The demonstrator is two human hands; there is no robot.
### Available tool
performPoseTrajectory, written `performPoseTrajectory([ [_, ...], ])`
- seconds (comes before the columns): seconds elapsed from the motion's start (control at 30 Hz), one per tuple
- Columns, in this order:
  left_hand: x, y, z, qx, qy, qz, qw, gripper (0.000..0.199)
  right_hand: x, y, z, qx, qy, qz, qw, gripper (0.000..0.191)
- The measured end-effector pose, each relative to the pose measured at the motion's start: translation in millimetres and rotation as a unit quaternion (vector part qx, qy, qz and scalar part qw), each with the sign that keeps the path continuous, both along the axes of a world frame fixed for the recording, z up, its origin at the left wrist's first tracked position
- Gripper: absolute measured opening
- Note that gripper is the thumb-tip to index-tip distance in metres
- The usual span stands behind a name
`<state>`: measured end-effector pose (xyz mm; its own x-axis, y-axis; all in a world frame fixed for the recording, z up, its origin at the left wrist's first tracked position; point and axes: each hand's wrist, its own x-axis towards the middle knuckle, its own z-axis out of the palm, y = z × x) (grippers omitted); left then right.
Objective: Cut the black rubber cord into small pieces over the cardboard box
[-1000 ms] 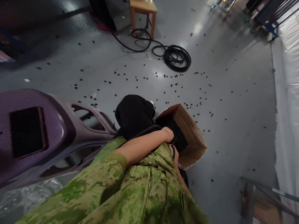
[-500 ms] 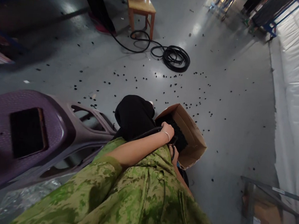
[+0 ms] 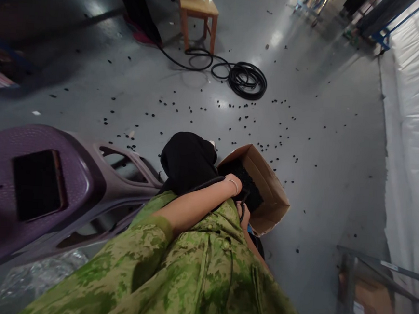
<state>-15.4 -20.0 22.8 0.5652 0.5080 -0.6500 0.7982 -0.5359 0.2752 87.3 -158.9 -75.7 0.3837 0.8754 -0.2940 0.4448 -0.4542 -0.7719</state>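
Note:
My left hand, with a pale bracelet at the wrist, is closed at the near edge of a cardboard box. From its fingers a thin black ribbed hose runs left across my lap, along the forearm. Just below it, my right hand curls closed against a dark curved item that I cannot name. Inside the box lies a mass of small black pieces. Both sets of fingertips are partly hidden.
A purple plastic stool with a phone on it stands at left. Ahead are a coiled black hose, a wooden chair and another person's leg. Small black pieces dot the floor. A clear-sided bin is at lower right.
My left hand has shifted slightly left, and the ribbed hose beside the forearm has moved a little with it. The hose loop near the chair sits flatter. My right hand stays almost in place.

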Motion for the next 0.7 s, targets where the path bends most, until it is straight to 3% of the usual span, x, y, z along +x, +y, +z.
performPoseTrajectory([
  [0.4, 3, 1, -17.3, 0.013, -0.018, 0.036, 0.999, 0.033, 8, 1, -14.1, -0.005, -0.015, 0.011, 1.0, 0.036],
  [0.7, 7, 3, -30.0, 0.001, -0.052, 0.113, 0.992, 0.028, 10, 0, -22.1, 0.005, -0.013, 0.007, 1.0, 0.034],
])
